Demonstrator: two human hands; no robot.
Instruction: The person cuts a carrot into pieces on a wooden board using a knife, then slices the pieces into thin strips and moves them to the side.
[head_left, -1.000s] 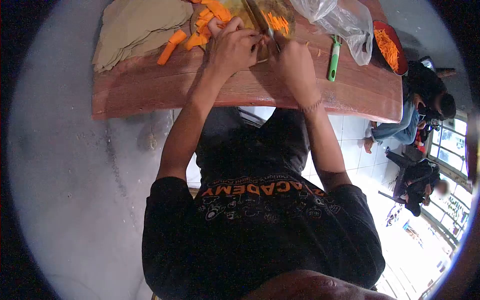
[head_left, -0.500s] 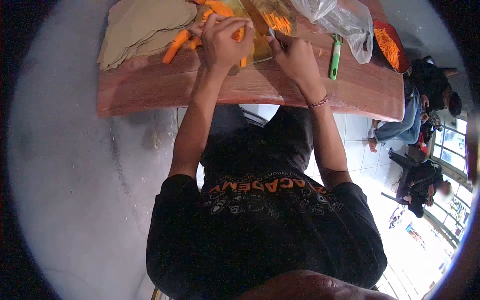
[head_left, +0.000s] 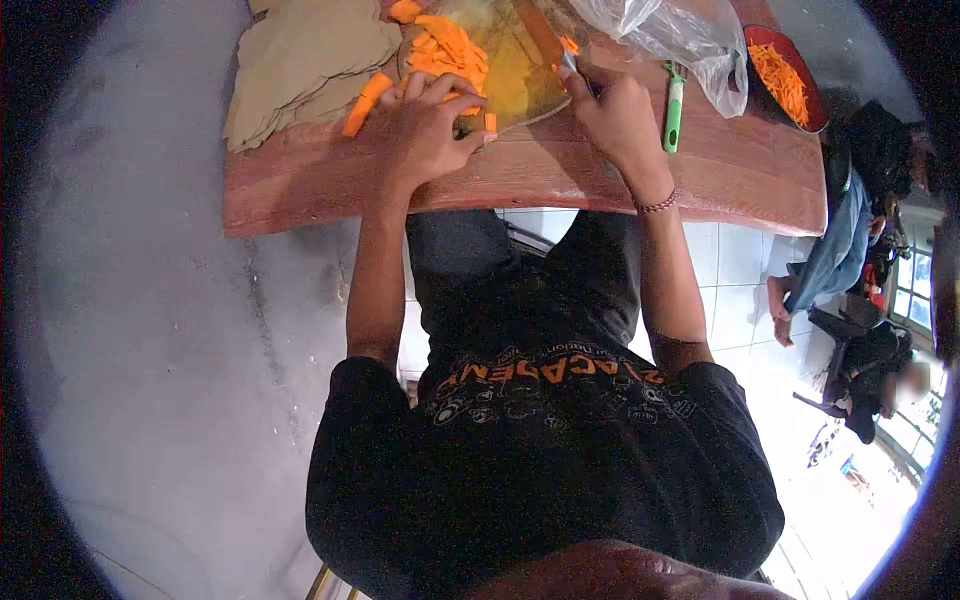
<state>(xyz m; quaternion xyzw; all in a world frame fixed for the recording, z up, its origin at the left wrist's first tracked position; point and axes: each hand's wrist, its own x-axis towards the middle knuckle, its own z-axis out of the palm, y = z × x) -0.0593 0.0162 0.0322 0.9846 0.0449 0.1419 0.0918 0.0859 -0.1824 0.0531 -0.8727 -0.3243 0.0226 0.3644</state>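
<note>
My right hand (head_left: 618,115) grips a knife (head_left: 540,35) by its handle, its broad blade pointing away over the cutting board (head_left: 520,95), which is stained yellow-orange. Small carrot bits (head_left: 569,46) sit beside the blade. Over the near left part of the board, my left hand (head_left: 430,130) is open, fingers spread and bent, thumb apart. A short carrot piece (head_left: 490,122) lies at its thumb and index tips. Just beyond the fingers is a heap of carrot slices (head_left: 445,50), and a longer carrot chunk (head_left: 366,104) rests left of the hand.
Brown sheets (head_left: 305,70) lie stacked on the wooden table's left side. To the right are a green-handled peeler (head_left: 674,112), a clear plastic bag (head_left: 680,45) and a red tray (head_left: 812,112) of carrot shreds. Other people (head_left: 850,240) sit off to the right.
My left hand has moved left and closer to me, uncovering the carrot slices. The knife has shifted right, and the pile of thin carrot strips beside it no longer shows there.
</note>
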